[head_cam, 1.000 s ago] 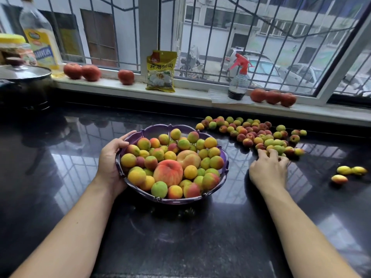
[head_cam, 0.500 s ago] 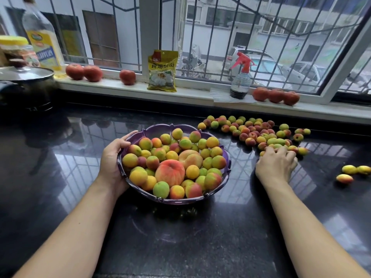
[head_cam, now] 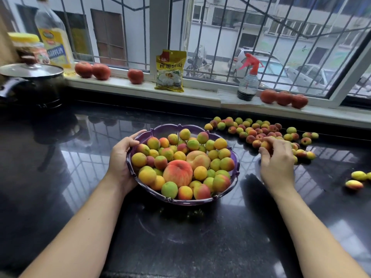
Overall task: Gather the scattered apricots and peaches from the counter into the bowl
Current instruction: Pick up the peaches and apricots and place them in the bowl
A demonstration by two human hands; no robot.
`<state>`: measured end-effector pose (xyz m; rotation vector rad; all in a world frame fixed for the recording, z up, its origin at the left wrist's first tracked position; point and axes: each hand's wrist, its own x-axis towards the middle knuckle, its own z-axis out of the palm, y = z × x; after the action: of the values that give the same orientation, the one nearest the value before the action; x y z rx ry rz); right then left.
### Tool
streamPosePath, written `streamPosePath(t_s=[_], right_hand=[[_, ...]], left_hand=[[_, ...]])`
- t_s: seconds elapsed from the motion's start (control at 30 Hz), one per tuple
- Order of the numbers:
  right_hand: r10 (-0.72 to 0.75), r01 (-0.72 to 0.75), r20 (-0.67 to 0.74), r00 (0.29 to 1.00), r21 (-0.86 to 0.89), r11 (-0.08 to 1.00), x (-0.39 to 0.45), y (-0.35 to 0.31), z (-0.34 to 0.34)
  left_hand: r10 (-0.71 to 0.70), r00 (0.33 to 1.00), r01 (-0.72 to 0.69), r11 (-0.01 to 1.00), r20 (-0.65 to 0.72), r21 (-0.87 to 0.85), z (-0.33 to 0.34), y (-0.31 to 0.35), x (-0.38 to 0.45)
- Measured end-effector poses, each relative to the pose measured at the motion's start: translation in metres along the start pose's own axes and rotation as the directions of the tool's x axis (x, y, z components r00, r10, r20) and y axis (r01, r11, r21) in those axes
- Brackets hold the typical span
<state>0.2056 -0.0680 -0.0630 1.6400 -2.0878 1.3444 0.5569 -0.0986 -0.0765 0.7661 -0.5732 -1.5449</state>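
head: hands [head_cam: 278,157] curled, gripping apricots [head_cam: 266,145]

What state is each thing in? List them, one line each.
Bowl: upright on the counter, heaped with fruit.
Left hand: grips the bowl's rim.
Right hand: holds apricots in curled fingers.
Loose apricots: scattered on the counter.
Pot: lid on.
Spray bottle: upright on the sill.
Packet: leans on the window.

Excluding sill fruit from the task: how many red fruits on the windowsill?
6: two beside the oil bottle, one left of the yellow packet, three right of the spray bottle.
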Motion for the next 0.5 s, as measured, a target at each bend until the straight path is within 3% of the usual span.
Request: streamPosePath(t_s=[0.1, 0.2, 0.27, 0.33, 0.4, 0.5], right_hand=[[0.027, -0.031, 0.037, 0.999, 0.119, 0.992, 0.006, -0.017, -0.014], [-0.081, -0.013, 0.292, 0.953, 0.308, 0.951, 0.016, -0.061, -0.033], [-0.215, -0.020, 0.541, 0.813, 0.395, 0.919, 0.014, -0.097, -0.039], [-0.336, -0.011, 0.695, 0.636, 0.443, 0.896, 0.008, -0.132, -0.037], [-0.439, 0.198, 0.726, 0.529, 0.398, 0.896, 0.001, -0.160, -0.027], [-0.550, 0.557, 0.739, 0.388, 0.288, 0.779, -0.012, -0.184, -0.007]], left_hand=[[0.005, 1.000, -0.005, 1.000, -0.001, -0.018, 0.000, 0.001, -0.002], [-0.004, 1.000, 0.004, 1.000, 0.006, -0.010, 0.002, 0.001, -0.004], [-0.006, 1.000, 0.006, 1.000, 0.006, -0.005, 0.003, 0.001, -0.004], [-0.003, 1.000, 0.003, 1.000, 0.009, 0.001, 0.004, 0.002, -0.004], [0.002, 1.000, -0.002, 1.000, 0.018, 0.015, 0.004, 0.002, -0.005], [0.006, 0.999, -0.006, 1.000, 0.049, -0.001, 0.005, 0.003, -0.006]])
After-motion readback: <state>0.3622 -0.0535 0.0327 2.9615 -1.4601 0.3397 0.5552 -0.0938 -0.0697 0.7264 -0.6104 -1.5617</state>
